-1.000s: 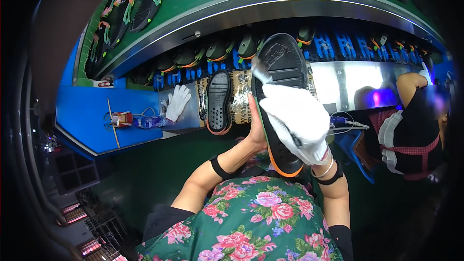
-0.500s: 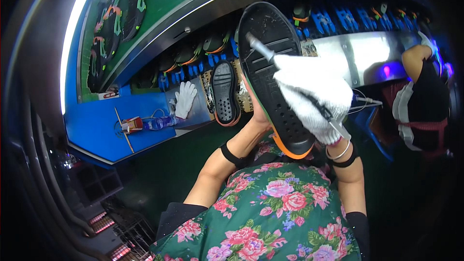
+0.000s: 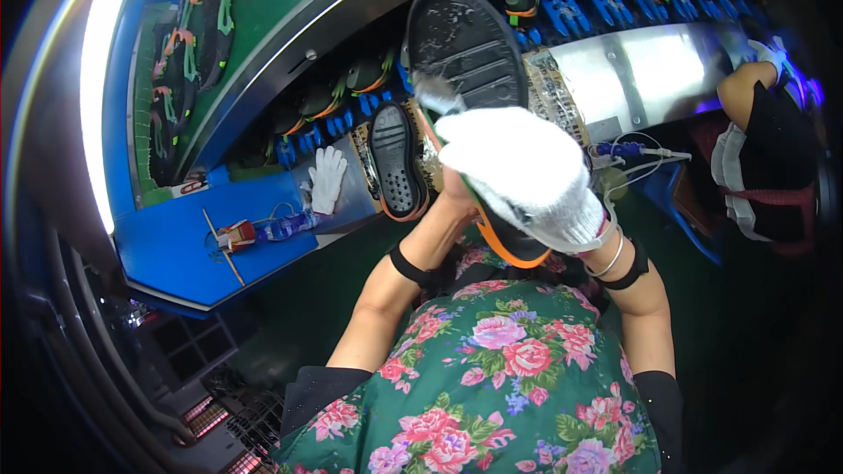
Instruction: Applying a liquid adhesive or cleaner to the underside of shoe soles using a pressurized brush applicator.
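A large black shoe sole with an orange and green rim is held up in front of me, its inner side facing me. Bare and partly hidden behind the sole, my left hand grips its left edge. My right hand, in a white knit glove, is closed round a brush. The pale bristles touch the sole's left edge, and wet-looking streaks mark the toe area. The glove covers much of the heel half. Another black sole, with holes in its heel, lies on the ledge to the left.
A loose white glove lies at the edge of a blue table, near a plastic bottle. Shoe parts on blue holders line the far side. At right are a metal plate, white tubing and another person's arm.
My right hand has moved left and turned, bringing the brush from the sole's inner face to its left edge. The view has shifted slightly, and more wet streaks show near the toe.
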### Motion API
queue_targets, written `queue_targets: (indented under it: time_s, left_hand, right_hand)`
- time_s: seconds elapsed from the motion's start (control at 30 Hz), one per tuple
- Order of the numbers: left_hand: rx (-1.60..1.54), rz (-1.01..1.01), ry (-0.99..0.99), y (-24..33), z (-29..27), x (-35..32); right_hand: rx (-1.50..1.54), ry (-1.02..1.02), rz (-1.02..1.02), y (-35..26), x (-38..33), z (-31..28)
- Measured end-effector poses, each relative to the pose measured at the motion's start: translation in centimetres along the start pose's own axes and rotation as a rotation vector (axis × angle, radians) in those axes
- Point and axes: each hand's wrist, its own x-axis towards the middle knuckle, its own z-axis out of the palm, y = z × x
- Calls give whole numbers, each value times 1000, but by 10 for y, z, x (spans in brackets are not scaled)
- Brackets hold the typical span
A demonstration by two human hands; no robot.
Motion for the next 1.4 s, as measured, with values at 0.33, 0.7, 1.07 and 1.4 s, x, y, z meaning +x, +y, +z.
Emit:
queue_targets:
  time_s: [0.33, 0.7, 1.07, 1.4]
  left_hand:
    - [-338, -258, -100, 14, -22, 4]
    - [-319, -243, -217, 31, -10, 5]
    - [-260, -137, -348, 51, -8, 20]
    - [-255, -55, -436, 63, -5, 35]
  right_hand:
    - [236, 56, 7, -5, 16, 2]
    - [439, 40, 99, -11, 6, 3]
    - [390, 24, 0, -18, 3, -4]
    - [445, 87, 41, -11, 0, -10]
